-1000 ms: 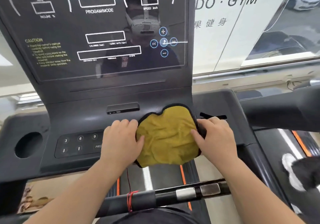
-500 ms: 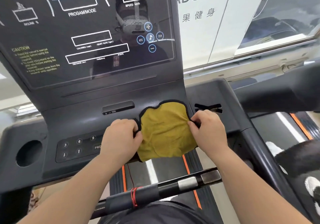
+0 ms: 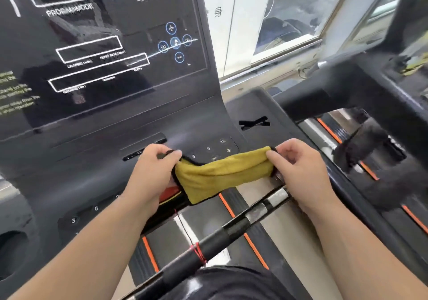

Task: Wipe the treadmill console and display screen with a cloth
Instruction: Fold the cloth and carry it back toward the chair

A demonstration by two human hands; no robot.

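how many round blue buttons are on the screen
5, clustered at the screen's right side: plus on top, minus at bottom, music note in the middle, one on its left, one on its right.

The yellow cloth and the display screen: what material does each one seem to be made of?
Yellow cloth: soft woven fabric, probably microfiber, matte, with a black stitched edge; it sags and creases between the left hand and right hand. Display screen: glossy dark glass or plastic; it mirrors the room and shows bright streaks.
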